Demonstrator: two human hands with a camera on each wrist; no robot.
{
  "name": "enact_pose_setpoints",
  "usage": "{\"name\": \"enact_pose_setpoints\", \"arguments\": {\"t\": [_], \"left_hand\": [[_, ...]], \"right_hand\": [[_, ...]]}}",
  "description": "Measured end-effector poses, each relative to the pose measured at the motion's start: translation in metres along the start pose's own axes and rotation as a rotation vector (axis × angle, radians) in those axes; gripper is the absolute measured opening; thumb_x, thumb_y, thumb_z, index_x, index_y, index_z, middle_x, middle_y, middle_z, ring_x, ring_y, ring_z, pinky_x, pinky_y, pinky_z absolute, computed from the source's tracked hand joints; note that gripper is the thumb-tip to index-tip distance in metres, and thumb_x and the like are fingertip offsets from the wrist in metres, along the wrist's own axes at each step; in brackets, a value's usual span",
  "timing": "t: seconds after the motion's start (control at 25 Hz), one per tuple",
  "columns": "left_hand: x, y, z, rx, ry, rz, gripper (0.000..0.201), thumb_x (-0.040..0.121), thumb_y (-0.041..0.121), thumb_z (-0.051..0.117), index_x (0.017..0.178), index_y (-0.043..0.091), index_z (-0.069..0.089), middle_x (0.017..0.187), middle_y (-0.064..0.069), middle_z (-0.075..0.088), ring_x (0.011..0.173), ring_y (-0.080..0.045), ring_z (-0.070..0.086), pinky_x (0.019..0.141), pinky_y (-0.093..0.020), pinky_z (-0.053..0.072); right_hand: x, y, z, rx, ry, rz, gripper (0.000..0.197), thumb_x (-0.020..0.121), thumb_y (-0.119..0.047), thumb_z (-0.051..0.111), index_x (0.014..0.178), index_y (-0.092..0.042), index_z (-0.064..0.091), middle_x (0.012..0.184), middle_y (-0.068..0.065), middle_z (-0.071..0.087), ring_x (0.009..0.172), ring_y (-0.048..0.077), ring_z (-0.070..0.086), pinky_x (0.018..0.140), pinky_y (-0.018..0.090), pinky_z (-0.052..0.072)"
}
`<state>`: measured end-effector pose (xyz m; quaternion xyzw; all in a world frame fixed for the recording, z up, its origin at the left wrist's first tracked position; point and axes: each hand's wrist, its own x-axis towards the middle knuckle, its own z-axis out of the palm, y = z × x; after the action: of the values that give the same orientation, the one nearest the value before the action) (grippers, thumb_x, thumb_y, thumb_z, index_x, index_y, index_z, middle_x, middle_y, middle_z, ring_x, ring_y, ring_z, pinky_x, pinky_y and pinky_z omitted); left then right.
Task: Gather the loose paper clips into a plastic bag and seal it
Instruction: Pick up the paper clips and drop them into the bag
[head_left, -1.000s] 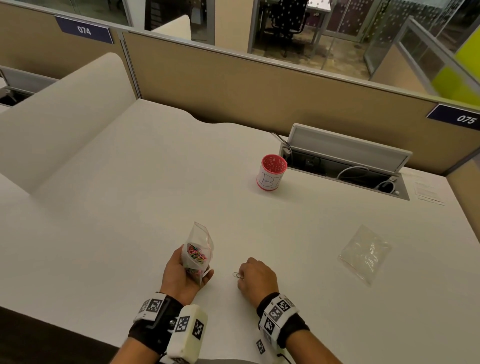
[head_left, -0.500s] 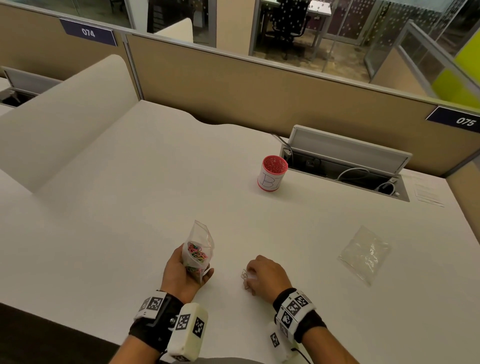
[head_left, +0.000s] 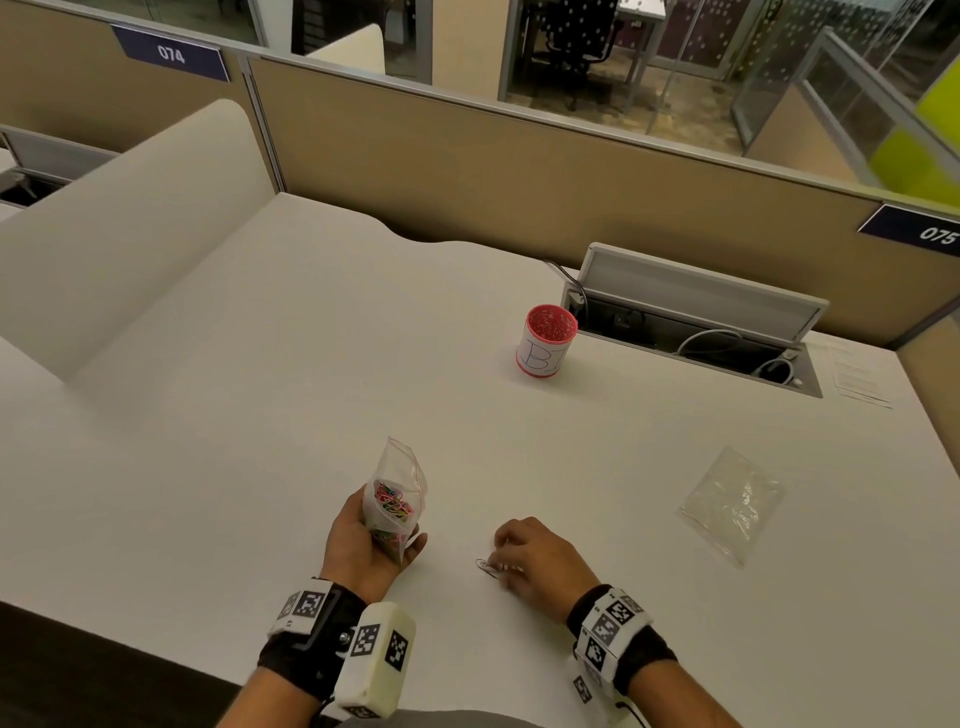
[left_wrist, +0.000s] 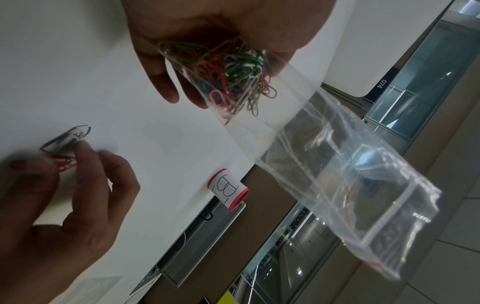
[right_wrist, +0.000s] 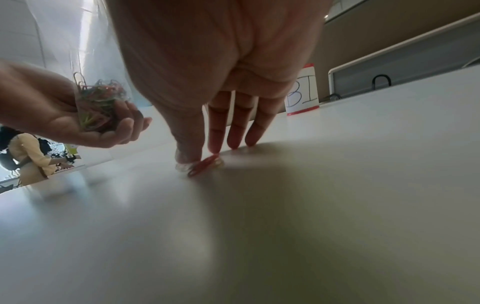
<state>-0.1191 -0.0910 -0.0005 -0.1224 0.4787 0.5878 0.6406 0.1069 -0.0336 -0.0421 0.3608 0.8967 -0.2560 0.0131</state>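
Left hand: the left hand (head_left: 363, 540) cups the lower part of a small clear plastic zip bag with a red strip at its mouth (head_left: 397, 488), fingers and thumb curled round the bottom where the clips sit; it is held upright just above the white desk top (head_left: 260, 415).
Bag: its mouth points up and stands unsealed in the left wrist view; a tangle of coloured wire paper clips — red, green, blue, yellow — (left_wrist: 228, 80) fills the bottom.
Right hand: the right hand (head_left: 535, 564) is palm down on the desk, just right of the left hand; thumb and forefinger tips (right_wrist: 191, 152) pinch at a few loose paper clips lying on the surface, the other fingers straight with their tips touching the desk.
Loose clips: a small bunch, one silvery and some red (left_wrist: 64, 148), on the desk at the right hand's fingertips, between the two hands; whether they have left the surface cannot be told.
Second bag: another clear plastic bag (head_left: 732, 501) lies flat on the desk, well apart to the right.
Cup: a red cylindrical cup wrapped in white paper marked "B1" (head_left: 545, 340) stands upright farther back, beside an open grey cable tray (head_left: 696, 322) — cables show inside.
Background: tan partition panels with dark number plates 074 and 075.
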Motion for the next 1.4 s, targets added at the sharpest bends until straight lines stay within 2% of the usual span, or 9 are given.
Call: {"name": "enact_pose_setpoints", "arguments": {"t": [0.16,0.24,0.4,0.52,0.68,0.8,0.88,1.04,1.4], "left_hand": [[0.0,0.001,-0.002,0.002,-0.001,0.001,0.033,0.095,0.038,0.04,0.095,0.01,0.059,0.082,-0.012,0.055,0.068,-0.023,0.047,0.072,-0.04,0.044],[0.0,-0.001,0.001,0.012,-0.001,-0.004,0.033,0.095,0.038,0.04,0.095,0.01,0.059,0.082,-0.012,0.055,0.068,-0.023,0.047,0.072,-0.04,0.044],[0.001,-0.004,0.003,0.014,-0.007,-0.003,0.033,0.095,0.037,0.04,0.094,0.01,0.059,0.082,-0.011,0.055,0.068,-0.023,0.047,0.071,-0.04,0.044],[0.004,-0.003,-0.002,0.013,-0.003,0.006,0.031,0.094,0.036,0.04,0.095,0.011,0.059,0.082,-0.01,0.055,0.068,-0.022,0.048,0.071,-0.04,0.045],[0.005,-0.001,-0.003,0.013,0.0,0.012,0.031,0.094,0.036,0.039,0.095,0.012,0.059,0.082,-0.01,0.055,0.068,-0.022,0.047,0.072,-0.04,0.045],[0.005,-0.003,-0.002,0.015,-0.011,0.009,0.031,0.094,0.037,0.04,0.097,0.012,0.059,0.084,-0.01,0.055,0.068,-0.022,0.048,0.072,-0.04,0.045],[0.006,-0.004,-0.003,0.016,-0.013,0.009,0.03,0.094,0.037,0.041,0.099,0.013,0.059,0.085,-0.01,0.055,0.069,-0.022,0.048,0.071,-0.041,0.045],[0.007,-0.004,-0.005,0.013,-0.017,0.006,0.031,0.094,0.037,0.04,0.1,0.013,0.058,0.085,-0.01,0.055,0.07,-0.022,0.049,0.072,-0.041,0.045],[0.009,-0.002,-0.006,0.01,-0.002,0.012,0.032,0.095,0.038,0.04,0.105,0.013,0.057,0.088,-0.011,0.056,0.071,-0.023,0.049,0.072,-0.042,0.046]], "right_hand": [[-0.01,0.017,-0.008,-0.095,-0.104,-0.111,0.041,0.081,-0.001,0.054,0.115,-0.023,0.062,0.126,-0.002,0.052,0.117,0.019,0.046,0.085,0.037,0.05],[-0.01,0.019,-0.007,-0.146,-0.099,-0.16,0.042,0.078,0.001,0.058,0.113,-0.022,0.062,0.121,0.001,0.056,0.11,0.022,0.051,0.077,0.038,0.054],[-0.003,0.016,-0.004,-0.218,-0.123,-0.16,0.023,0.06,-0.008,0.08,0.074,-0.022,0.068,0.084,-0.004,0.063,0.07,0.019,0.063,0.045,0.022,0.047],[0.001,0.013,-0.004,-0.31,-0.181,-0.12,0.027,0.049,-0.024,0.086,0.058,-0.024,0.061,0.068,-0.01,0.057,0.054,0.011,0.056,0.035,0.016,0.036],[-0.002,0.01,-0.003,-0.36,-0.117,-0.076,0.029,0.054,-0.028,0.085,0.06,-0.021,0.057,0.066,-0.008,0.056,0.053,0.011,0.055,0.04,0.017,0.023],[-0.003,0.005,-0.004,-0.311,-0.086,-0.028,0.01,0.087,-0.018,0.06,0.09,-0.009,0.06,0.097,0.007,0.06,0.084,0.027,0.06,0.055,0.029,0.034],[-0.003,-0.002,-0.004,-0.207,-0.099,0.097,0.019,0.095,-0.022,0.047,0.102,-0.008,0.058,0.109,0.007,0.056,0.097,0.028,0.056,0.066,0.031,0.035],[0.003,-0.022,0.003,-0.003,-0.002,0.287,0.019,0.093,-0.029,0.051,0.096,-0.013,0.062,0.104,0.001,0.059,0.092,0.023,0.058,0.074,0.03,0.038],[0.02,-0.048,0.01,-0.15,-0.135,0.383,0.02,0.091,-0.02,0.051,0.101,-0.008,0.065,0.11,0.009,0.061,0.095,0.03,0.059,0.069,0.029,0.034]]}}
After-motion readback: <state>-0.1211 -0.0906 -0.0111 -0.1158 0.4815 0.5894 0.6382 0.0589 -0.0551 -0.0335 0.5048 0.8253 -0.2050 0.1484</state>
